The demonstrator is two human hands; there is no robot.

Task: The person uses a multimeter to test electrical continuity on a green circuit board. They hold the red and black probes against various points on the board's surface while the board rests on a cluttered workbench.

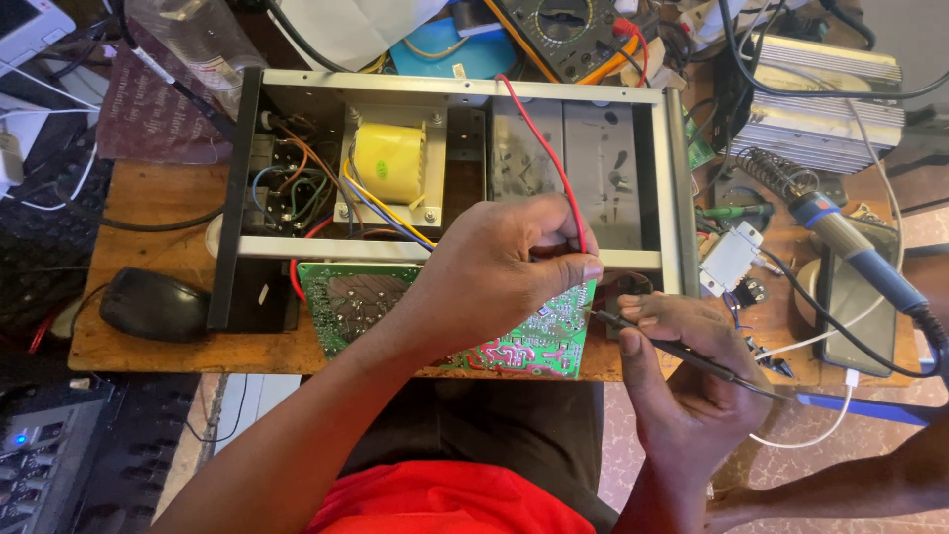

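Over the near edge of a wooden workbench (148, 193), seen from the head camera, a green circuit board (356, 307) leans out of an open metal chassis (672, 178). The left hand (499, 272) lies on the board's right half, fingers pinched closed on a red probe lead (539, 138) that runs up across the chassis. Just right of the board, the right hand (682, 371) grips a thin black probe (652, 341), its tip touching the board's right edge.

Room around the board is tight: the chassis rail lies directly behind it, and the bench edge and the person's lap are directly below. Behind the board, inside the chassis, sits a transformer wrapped in yellow tape (388, 163). Left of the board rests a black mouse (153, 304). Right of the board lie a small white box (730, 257) and a blue-handled soldering iron (855, 252). Far behind the board, a multimeter (563, 30) rests beyond the chassis.
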